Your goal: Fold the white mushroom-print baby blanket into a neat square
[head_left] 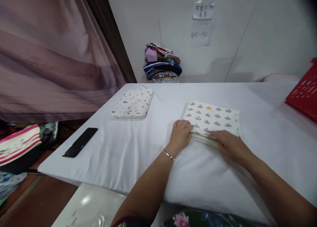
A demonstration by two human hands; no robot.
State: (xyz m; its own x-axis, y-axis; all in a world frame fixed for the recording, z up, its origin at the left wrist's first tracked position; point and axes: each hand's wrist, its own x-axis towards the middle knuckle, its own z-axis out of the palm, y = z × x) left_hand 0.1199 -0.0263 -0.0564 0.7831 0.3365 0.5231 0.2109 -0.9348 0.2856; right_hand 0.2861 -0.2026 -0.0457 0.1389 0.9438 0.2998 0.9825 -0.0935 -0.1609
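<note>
A folded white cloth with grey cloud prints (pixel 213 118) lies on the white table (pixel 138 144) in front of me. My left hand (pixel 180 134) rests at its near left corner, fingers curled against the folded edge. My right hand (pixel 229 143) lies on its near edge, fingers pressed flat on the layers. A silver bracelet is on my left wrist.
A second folded patterned cloth (pixel 132 104) lies at the table's far left. A black phone (pixel 80 141) sits near the left edge. A stack of coloured fabrics (pixel 162 63) stands against the wall. A red basket (pixel 304 93) is at the right. Purple curtain at left.
</note>
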